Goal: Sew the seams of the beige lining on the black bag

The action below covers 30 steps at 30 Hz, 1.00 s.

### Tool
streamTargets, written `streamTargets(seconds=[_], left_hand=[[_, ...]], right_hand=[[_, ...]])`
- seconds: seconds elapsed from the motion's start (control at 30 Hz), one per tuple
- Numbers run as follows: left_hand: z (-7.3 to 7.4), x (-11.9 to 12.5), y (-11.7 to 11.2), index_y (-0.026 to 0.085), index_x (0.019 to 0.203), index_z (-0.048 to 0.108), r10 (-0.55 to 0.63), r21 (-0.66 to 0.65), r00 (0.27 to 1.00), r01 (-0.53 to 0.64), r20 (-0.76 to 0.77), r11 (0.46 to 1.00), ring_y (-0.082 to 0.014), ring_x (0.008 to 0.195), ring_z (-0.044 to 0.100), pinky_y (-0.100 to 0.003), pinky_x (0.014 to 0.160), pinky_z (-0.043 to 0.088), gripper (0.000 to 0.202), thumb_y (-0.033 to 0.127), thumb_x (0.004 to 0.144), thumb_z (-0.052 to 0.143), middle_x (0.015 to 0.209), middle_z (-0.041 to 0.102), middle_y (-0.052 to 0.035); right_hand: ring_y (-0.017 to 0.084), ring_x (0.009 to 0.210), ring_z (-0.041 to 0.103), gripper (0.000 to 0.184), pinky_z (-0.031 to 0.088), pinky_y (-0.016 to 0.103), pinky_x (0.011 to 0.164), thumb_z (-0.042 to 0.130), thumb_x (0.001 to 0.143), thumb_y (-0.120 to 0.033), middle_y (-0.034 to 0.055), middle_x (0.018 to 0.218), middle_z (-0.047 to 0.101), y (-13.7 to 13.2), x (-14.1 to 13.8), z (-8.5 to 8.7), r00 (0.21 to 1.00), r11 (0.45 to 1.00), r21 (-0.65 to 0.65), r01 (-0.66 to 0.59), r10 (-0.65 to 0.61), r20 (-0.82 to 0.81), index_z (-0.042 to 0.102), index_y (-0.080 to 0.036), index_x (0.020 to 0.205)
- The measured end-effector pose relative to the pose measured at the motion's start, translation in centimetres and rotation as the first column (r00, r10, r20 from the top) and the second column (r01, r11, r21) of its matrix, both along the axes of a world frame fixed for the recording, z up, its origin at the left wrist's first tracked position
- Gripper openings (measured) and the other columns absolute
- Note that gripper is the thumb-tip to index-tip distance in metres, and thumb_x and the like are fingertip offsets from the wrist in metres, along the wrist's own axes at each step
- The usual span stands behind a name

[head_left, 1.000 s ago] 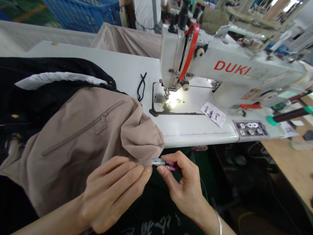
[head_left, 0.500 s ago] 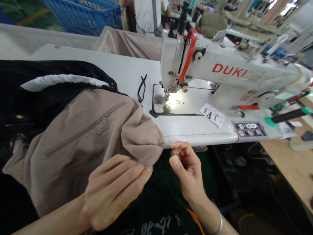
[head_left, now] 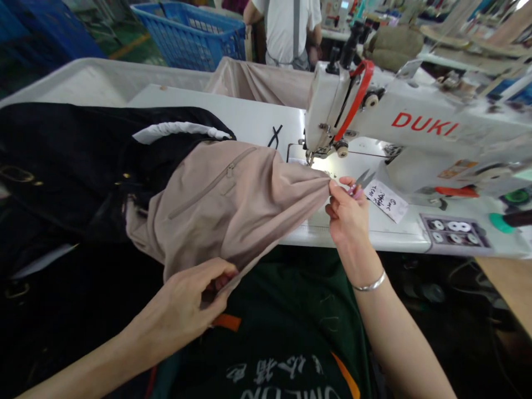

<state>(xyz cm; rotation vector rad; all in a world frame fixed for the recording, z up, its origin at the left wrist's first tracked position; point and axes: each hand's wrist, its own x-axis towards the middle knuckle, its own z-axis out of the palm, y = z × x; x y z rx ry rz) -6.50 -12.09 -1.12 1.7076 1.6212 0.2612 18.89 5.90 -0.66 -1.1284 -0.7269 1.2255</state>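
Observation:
A black jacket point(head_left: 70, 160) with a beige lining point(head_left: 233, 205) lies across my lap and the table, and the lining has a zipped pocket point(head_left: 220, 185). My left hand point(head_left: 193, 296) is shut on the lining's lower edge. My right hand point(head_left: 347, 213) pinches the lining's far corner and pulls it taut, just in front of the sewing machine's needle. Small thread snips with pink handles point(head_left: 359, 185) stick out from my right hand, their blades pointing up and away.
A white DUKI sewing machine point(head_left: 419, 124) stands on the white table point(head_left: 233, 113), with a handwritten paper label point(head_left: 386, 200), a bobbin tray point(head_left: 455, 231) and a black cord point(head_left: 275, 136). Behind are a fabric-lined bin point(head_left: 261, 83), a blue basket point(head_left: 191, 39) and a standing co-worker point(head_left: 286, 27).
My hands have moved apart, stretching the lining into a taut fold. My right hand has risen toward the machine with the snips, which show again. The view has turned left.

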Motion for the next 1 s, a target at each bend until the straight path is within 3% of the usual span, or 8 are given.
streamTargets(seconds=[0.13, 0.4, 0.53, 0.63, 0.7, 0.73, 0.87, 1.0], left_hand=[[2.0, -0.4, -0.3, 0.018, 0.101, 0.070, 0.108, -0.288, 0.951, -0.021, 0.290, 0.957, -0.0152, 0.082, 0.063, -0.022, 0.075, 0.053, 0.033, 0.047, 0.092, 0.058, 0.091, 0.069, -0.0038], [4.0, 0.5, 0.7, 0.019, 0.112, 0.069, 0.316, -0.517, 0.803, -0.011, 0.505, 0.856, -0.0123, 0.083, 0.066, -0.019, 0.074, 0.055, 0.041, 0.048, 0.083, 0.074, 0.093, 0.071, -0.0038], [4.4, 1.1, 1.6, 0.018, 0.112, 0.069, 0.365, -0.499, 0.764, -0.066, 0.532, 0.864, -0.0110, 0.081, 0.067, -0.016, 0.072, 0.056, 0.045, 0.043, 0.077, 0.081, 0.090, 0.070, -0.0023], [4.6, 1.4, 2.0, 0.018, 0.116, 0.067, 0.298, -0.440, 0.781, -0.033, 0.550, 0.898, -0.0123, 0.081, 0.070, -0.018, 0.073, 0.058, 0.046, 0.045, 0.080, 0.078, 0.093, 0.072, -0.0037], [4.8, 1.5, 2.2, 0.019, 0.117, 0.066, 0.270, -0.386, 0.793, -0.049, 0.545, 0.921, -0.0135, 0.084, 0.070, -0.019, 0.076, 0.059, 0.045, 0.047, 0.084, 0.074, 0.096, 0.073, -0.0049], [4.9, 1.4, 2.2, 0.019, 0.118, 0.066, 0.254, -0.355, 0.805, -0.059, 0.536, 0.933, -0.0140, 0.085, 0.071, -0.020, 0.076, 0.059, 0.044, 0.048, 0.086, 0.071, 0.097, 0.073, -0.0054], [5.2, 1.1, 2.1, 0.023, 0.124, 0.067, 0.151, -0.214, 0.892, -0.063, 0.426, 0.975, -0.0182, 0.092, 0.071, -0.023, 0.079, 0.061, 0.045, 0.049, 0.087, 0.069, 0.104, 0.073, -0.0058], [5.4, 0.9, 2.1, 0.020, 0.111, 0.074, 0.157, -0.249, 0.916, -0.065, 0.369, 0.966, -0.0205, 0.084, 0.070, -0.023, 0.071, 0.060, 0.040, 0.051, 0.086, 0.068, 0.090, 0.073, -0.0056]], right_hand=[[0.005, 0.044, 0.027, 0.039, 0.020, 0.020, 0.042, 0.081, 0.070, -0.037, -0.0128, 0.061, 0.039, 1.4, -0.2, -1.4, 0.986, 0.998, 0.031, 0.059, -0.063, 0.156, 0.050, -0.023, 0.088], [0.007, 0.062, 0.043, 0.036, 0.036, 0.021, 0.057, 0.081, 0.074, -0.023, -0.0055, 0.083, 0.054, -0.4, 1.1, -2.2, 0.911, 0.972, 0.217, 0.095, -0.172, 0.373, 0.062, -0.020, 0.104], [0.007, 0.057, 0.037, 0.025, 0.034, 0.022, 0.053, 0.073, 0.087, -0.027, -0.0045, 0.083, 0.057, -5.7, 0.8, 0.4, 0.840, 0.941, 0.238, -0.242, 0.080, 0.537, 0.067, -0.023, 0.111], [0.006, 0.057, 0.045, 0.032, 0.037, 0.022, 0.052, 0.068, 0.091, -0.023, -0.0002, 0.099, 0.070, -9.4, -0.3, 1.8, 0.670, 0.716, 0.118, -0.688, 0.565, 0.482, 0.065, -0.025, 0.123], [0.008, 0.063, 0.055, 0.042, 0.041, 0.022, 0.056, 0.068, 0.088, -0.019, 0.0019, 0.105, 0.073, -10.9, -1.1, 1.9, 0.552, 0.567, 0.100, -0.818, 0.724, 0.413, 0.060, -0.024, 0.129], [0.009, 0.065, 0.057, 0.042, 0.043, 0.022, 0.057, 0.069, 0.087, -0.020, 0.0020, 0.101, 0.073, -11.3, -1.5, 1.7, 0.545, 0.552, 0.100, -0.828, 0.750, 0.374, 0.058, -0.023, 0.128], [0.007, 0.054, 0.047, 0.034, 0.038, 0.020, 0.050, 0.076, 0.085, -0.037, -0.0005, 0.082, 0.070, -11.4, -2.3, 0.6, 0.676, 0.683, 0.042, -0.729, 0.710, 0.197, 0.061, -0.020, 0.111], [0.008, 0.054, 0.047, 0.038, 0.036, 0.021, 0.049, 0.082, 0.080, -0.046, 0.0012, 0.082, 0.071, -11.2, -2.2, 0.5, 0.679, 0.692, -0.032, -0.721, 0.716, 0.163, 0.071, -0.018, 0.103]])
